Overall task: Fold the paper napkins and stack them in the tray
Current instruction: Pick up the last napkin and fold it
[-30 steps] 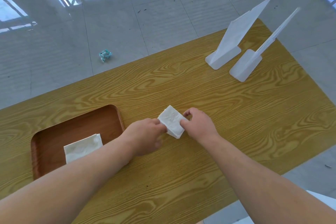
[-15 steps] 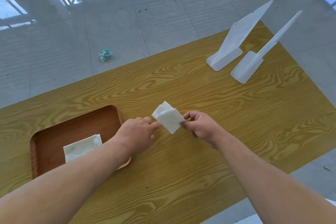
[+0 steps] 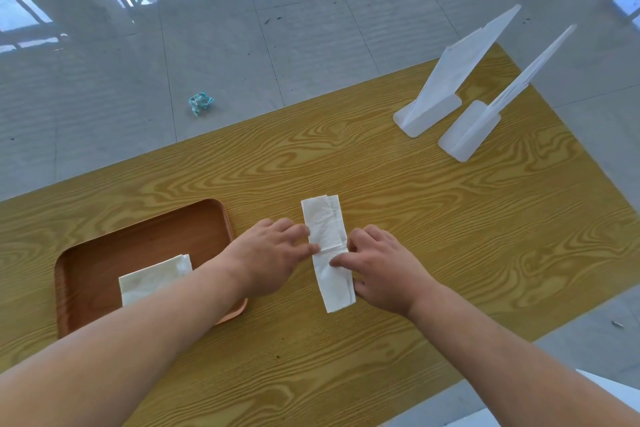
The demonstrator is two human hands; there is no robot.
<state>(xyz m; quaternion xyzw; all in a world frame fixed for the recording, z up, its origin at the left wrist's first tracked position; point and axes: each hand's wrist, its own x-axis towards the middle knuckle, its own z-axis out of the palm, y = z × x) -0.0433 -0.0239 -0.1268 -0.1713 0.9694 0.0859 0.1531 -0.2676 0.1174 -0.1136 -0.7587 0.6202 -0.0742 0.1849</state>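
While both hands press flat, the paper napkin [image 3: 328,253] lies as a long strip on the desk [image 3: 450,236], running away from the person between the two hands. Left hand [image 3: 273,258] has fingers [image 3: 304,246] extended, tips on the strip's left edge at the mid crease; not gripping. Right hand [image 3: 384,267] likewise spread, index tip laid across the strip just below that crease; thumb hidden. Wooden tray [image 3: 138,236] sits just left of the left hand, holding one folded napkin [image 3: 152,279], partly covered by the left forearm.

Handling guess: thin, soft tissue, very light, tears and creases easily, layers slide apart (far end already shows offset plies). Best pinched at a short end, both corners, then folded over the crease and pressed.
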